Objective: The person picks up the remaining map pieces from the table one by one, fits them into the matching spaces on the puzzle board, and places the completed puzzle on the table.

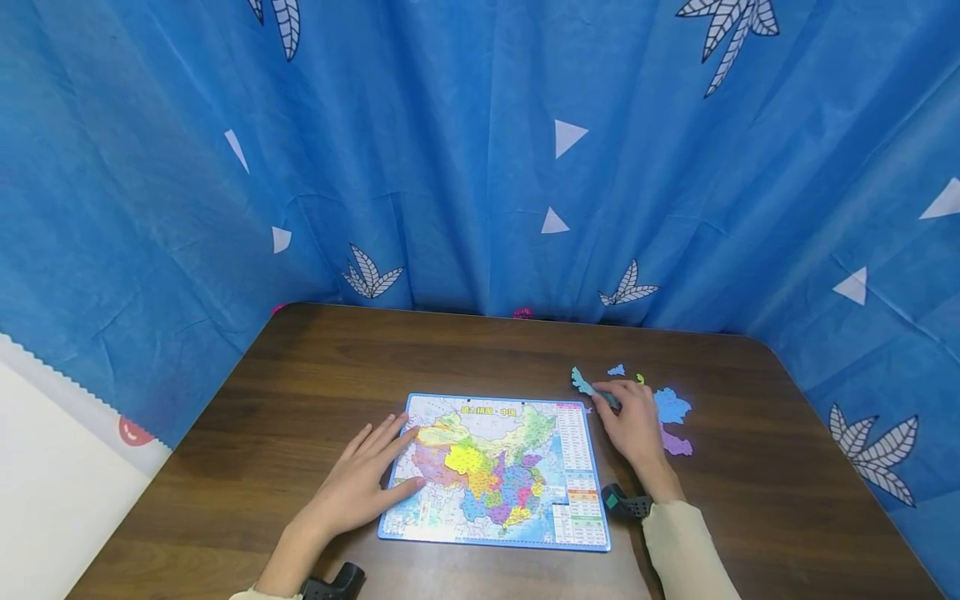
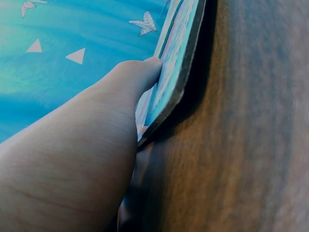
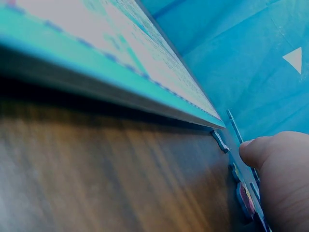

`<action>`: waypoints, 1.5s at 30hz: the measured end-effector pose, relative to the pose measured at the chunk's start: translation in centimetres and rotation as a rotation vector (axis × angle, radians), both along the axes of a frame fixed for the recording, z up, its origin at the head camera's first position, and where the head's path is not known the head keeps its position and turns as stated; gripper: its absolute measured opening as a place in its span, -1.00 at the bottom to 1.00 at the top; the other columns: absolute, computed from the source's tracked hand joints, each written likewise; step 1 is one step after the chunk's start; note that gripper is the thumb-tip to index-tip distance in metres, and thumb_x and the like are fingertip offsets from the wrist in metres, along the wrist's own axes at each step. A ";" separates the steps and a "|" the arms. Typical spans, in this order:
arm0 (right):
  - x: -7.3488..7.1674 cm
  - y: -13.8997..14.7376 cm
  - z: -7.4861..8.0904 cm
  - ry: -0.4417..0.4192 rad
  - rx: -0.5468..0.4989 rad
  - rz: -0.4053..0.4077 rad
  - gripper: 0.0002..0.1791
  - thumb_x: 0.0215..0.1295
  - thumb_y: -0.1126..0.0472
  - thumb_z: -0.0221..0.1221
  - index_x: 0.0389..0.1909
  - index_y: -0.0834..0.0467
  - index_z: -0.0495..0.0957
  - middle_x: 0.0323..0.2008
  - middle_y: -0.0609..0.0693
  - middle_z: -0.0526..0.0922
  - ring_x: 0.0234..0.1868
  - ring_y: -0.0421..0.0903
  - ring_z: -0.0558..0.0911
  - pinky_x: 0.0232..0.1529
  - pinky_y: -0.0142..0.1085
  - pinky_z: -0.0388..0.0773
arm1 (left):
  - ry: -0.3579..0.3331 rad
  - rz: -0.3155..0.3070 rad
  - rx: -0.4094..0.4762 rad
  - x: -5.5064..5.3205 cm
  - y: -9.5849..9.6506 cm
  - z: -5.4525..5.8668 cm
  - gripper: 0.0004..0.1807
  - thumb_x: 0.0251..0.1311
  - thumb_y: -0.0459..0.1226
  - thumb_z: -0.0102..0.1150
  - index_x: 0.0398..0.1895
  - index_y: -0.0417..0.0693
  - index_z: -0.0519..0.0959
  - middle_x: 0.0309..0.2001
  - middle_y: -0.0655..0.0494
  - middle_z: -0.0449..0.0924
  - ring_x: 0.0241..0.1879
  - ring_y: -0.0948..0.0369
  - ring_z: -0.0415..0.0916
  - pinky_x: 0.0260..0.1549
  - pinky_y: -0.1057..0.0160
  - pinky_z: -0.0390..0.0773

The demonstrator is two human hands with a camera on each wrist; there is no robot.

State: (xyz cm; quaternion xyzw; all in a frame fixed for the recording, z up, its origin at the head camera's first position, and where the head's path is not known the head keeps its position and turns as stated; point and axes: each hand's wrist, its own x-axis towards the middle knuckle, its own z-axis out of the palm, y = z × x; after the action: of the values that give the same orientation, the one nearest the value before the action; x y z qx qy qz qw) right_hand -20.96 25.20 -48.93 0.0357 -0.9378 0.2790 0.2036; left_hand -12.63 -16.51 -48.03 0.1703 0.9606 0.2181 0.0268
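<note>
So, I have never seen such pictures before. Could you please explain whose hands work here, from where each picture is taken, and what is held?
There is no machine here, only a person working with two bare hands. The widest picture is taken from the head, looking forward and down; the other two are taken from the left and right wrists. On the brown table lies a colourful map board. The left hand rests on its left edge. The right hand pinches a blue-green puzzle piece. Near that hand lie a blue piece and a purple piece. Behind the table hangs a blue curtain.
</note>
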 end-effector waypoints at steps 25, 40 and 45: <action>0.2 -0.3 0.2 0.002 -0.052 0.041 -0.73 0.28 0.11 0.25 -0.03 0.06 0.66 0.06 0.11 0.59 0.14 0.10 0.38 0.10 0.15 0.36 | 0.005 -0.001 0.019 0.5 0.0 -0.1 -0.16 0.15 0.38 -0.06 0.45 0.24 0.23 0.53 0.23 -0.04 0.53 0.06 -0.12 0.45 -0.12 -0.17; 0.3 -0.4 0.5 -0.017 -0.088 0.070 -0.72 0.28 0.10 0.25 -0.02 0.07 0.66 0.05 0.09 0.59 0.14 0.08 0.41 0.13 0.17 0.34 | 0.007 -0.002 0.028 0.4 0.0 0.2 -0.16 0.15 0.39 -0.07 0.46 0.29 0.19 0.53 0.21 -0.03 0.52 0.00 -0.12 0.43 -0.17 -0.18; 0.4 -0.5 0.7 -0.048 -0.086 0.082 -0.72 0.27 0.10 0.26 -0.03 0.06 0.65 0.01 0.07 0.61 0.09 0.05 0.44 0.10 0.12 0.38 | 0.004 0.003 0.006 0.1 0.0 0.3 -0.14 0.14 0.39 -0.07 0.46 0.29 0.19 0.53 0.21 -0.03 0.53 0.02 -0.12 0.44 -0.16 -0.17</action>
State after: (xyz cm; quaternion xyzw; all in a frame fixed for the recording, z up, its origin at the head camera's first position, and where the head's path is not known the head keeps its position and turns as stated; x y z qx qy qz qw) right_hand -20.52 24.73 -48.22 0.0584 -0.9272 0.3280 0.1710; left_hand -12.49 -16.54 -47.69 0.1694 0.9602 0.2209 0.0239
